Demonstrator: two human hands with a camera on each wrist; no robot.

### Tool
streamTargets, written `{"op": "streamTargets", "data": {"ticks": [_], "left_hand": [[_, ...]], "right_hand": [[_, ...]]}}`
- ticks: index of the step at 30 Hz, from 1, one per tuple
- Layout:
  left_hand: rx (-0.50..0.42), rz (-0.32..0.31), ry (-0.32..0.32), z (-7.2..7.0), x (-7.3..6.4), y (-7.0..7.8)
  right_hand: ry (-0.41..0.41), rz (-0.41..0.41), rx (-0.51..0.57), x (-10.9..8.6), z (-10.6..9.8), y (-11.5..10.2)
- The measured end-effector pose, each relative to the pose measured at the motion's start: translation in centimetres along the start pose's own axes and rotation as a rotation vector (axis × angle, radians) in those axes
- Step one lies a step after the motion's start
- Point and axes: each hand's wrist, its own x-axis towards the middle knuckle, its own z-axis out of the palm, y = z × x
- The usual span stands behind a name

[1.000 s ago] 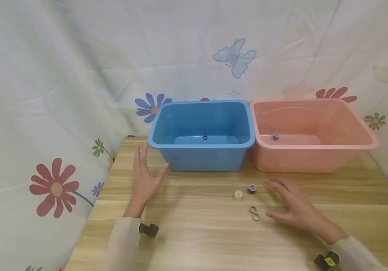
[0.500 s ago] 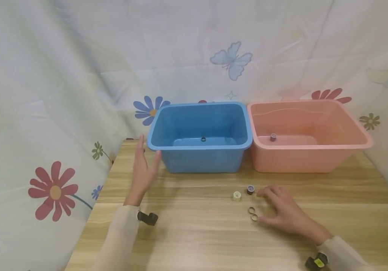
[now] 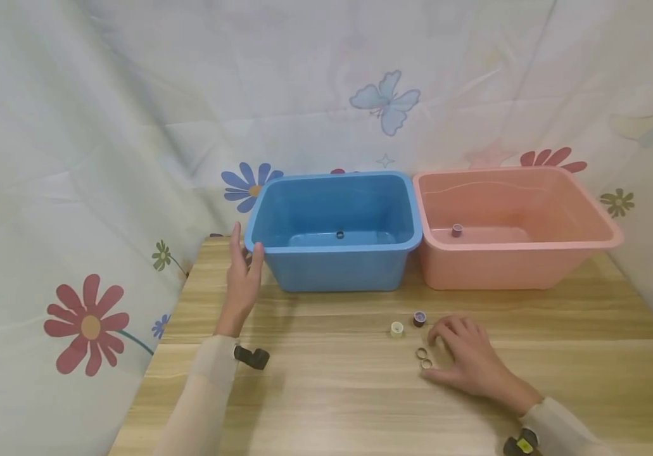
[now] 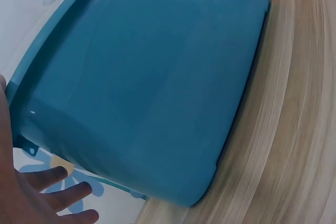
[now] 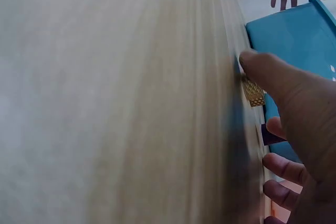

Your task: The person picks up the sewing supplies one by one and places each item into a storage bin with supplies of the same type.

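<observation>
My left hand (image 3: 242, 285) is at the left end of the blue bin (image 3: 337, 269), its thumb at the front corner of the rim and its other fingers straight and spread beside the wall. On the wooden table, my right hand (image 3: 471, 358) curves its fingers beside two small rings (image 3: 422, 353), with the thumb tip right at the nearer one. In the right wrist view the rings (image 5: 254, 94) look gold and textured. Just behind them stand a small pale cream cylinder (image 3: 397, 329) and a dark purple one (image 3: 420, 318), both hollow-topped. Neither hand holds anything.
A pink bin (image 3: 491, 269) stands against the blue one on the right, with a small purple cylinder (image 3: 456, 230) inside. In the blue bin lies a small dark ring (image 3: 340, 234). A flower-printed curtain (image 3: 104, 126) hangs behind and to the left of the table (image 3: 326, 392).
My right hand has moved left and its fingers have drawn closer round the rings. My left hand has moved up to the blue bin's rim corner. The view has shifted slightly.
</observation>
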Motion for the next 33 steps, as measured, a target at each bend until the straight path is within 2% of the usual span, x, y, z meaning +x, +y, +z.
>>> {"op": "streamTargets", "data": {"ticks": [5, 6, 12, 13, 16, 33], "left_hand": [[-0.022, -0.008, -0.008, 0.1, 0.3, -0.3], [-0.029, -0.012, -0.018, 0.1, 0.2, 0.2], [-0.047, -0.02, -0.026, 0.2, 0.3, 0.1], [-0.05, -0.015, -0.022, 0.3, 0.4, -0.5], [-0.06, -0.016, -0.024, 0.4, 0.4, -0.7], [-0.142, -0.008, -0.064, 0.2, 0.8, -1.4]], "right_hand": [[0.023, -0.014, 0.016, 0.0, 0.4, 0.3], [0.03, -0.018, 0.023, 0.0, 0.4, 0.4], [0.053, -0.014, 0.088, 0.0, 0.3, 0.6], [0.056, -0.013, 0.098, 0.1, 0.3, 0.6], [0.073, -0.019, 0.117, 0.1, 0.3, 0.7], [0.077, -0.03, 0.127, 0.2, 0.3, 0.7]]}}
